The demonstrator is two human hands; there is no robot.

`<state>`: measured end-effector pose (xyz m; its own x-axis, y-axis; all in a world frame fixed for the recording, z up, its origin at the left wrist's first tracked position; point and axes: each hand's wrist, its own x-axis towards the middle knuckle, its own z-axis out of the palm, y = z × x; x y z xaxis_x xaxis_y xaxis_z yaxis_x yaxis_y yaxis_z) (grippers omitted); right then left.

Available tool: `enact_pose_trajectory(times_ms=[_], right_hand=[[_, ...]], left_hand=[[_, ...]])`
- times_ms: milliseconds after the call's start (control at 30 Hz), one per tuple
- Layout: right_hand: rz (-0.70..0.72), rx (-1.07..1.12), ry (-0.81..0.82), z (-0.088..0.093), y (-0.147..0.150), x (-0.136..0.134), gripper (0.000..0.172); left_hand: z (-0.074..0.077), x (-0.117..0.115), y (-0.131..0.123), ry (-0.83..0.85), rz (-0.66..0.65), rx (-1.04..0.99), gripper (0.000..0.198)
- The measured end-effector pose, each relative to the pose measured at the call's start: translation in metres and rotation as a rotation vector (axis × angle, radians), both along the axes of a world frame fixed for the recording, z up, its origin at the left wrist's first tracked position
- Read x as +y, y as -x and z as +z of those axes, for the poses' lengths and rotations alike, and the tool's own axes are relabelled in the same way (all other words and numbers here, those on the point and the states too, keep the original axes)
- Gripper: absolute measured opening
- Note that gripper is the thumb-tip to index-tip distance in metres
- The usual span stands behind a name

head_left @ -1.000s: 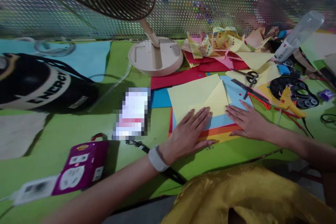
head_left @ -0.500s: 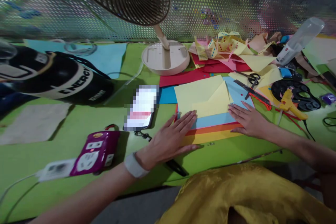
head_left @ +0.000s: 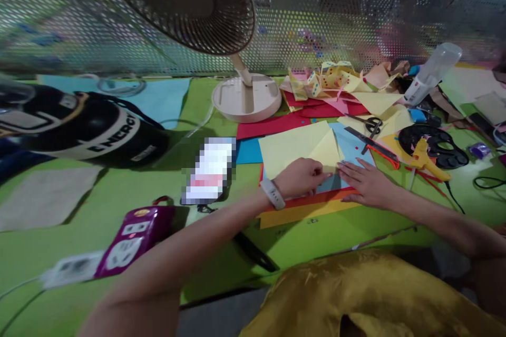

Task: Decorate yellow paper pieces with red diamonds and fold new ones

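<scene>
Pale yellow paper (head_left: 290,148), partly folded, lies atop coloured sheets (head_left: 292,216) on green counter (head_left: 316,242). Our left hand (head_left: 301,178) touches its near edge, fingers curled, index extended; whether pinching, we cannot tell. Our right hand (head_left: 366,184) rests flat, fingers outstretched. Scissors (head_left: 372,126) beyond, glue gun (head_left: 429,161) rightward.

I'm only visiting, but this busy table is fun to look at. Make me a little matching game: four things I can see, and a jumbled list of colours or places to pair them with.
Things
1. Glue gun
2. Fan
3. Left hand
4. Socket box

Colours and places
A. Purple
B. Standing near the far edge of the green table
C. Mostly yellow
D. At the stacked coloured papers, with a pale wristband behind it

Right pairs: 1-C, 2-B, 3-D, 4-A
</scene>
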<state>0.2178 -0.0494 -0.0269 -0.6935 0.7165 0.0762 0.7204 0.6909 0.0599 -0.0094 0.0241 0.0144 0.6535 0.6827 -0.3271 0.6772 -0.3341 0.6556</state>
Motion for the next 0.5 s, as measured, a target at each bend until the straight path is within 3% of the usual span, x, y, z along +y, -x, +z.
enact_pose_trajectory(times_ms=[100, 167, 333, 500], right_hand=[[-0.006, 0.015, 0.001, -0.002, 0.001, -0.001, 0.066], [-0.009, 0.028, 0.005, -0.003, 0.001, -0.001, 0.067], [-0.015, 0.042, 0.035, -0.003, 0.001, -0.002, 0.067], [-0.014, 0.050, 0.039, -0.004, 0.000, -0.002, 0.066]], left_hand=[[-0.011, 0.010, -0.013, 0.347, 0.063, -0.016, 0.047], [-0.016, 0.014, -0.015, 0.450, 0.091, -0.023, 0.050], [-0.013, 0.016, -0.007, 0.477, 0.119, 0.020, 0.057], [-0.008, 0.015, 0.021, 0.482, 0.173, 0.080, 0.057]])
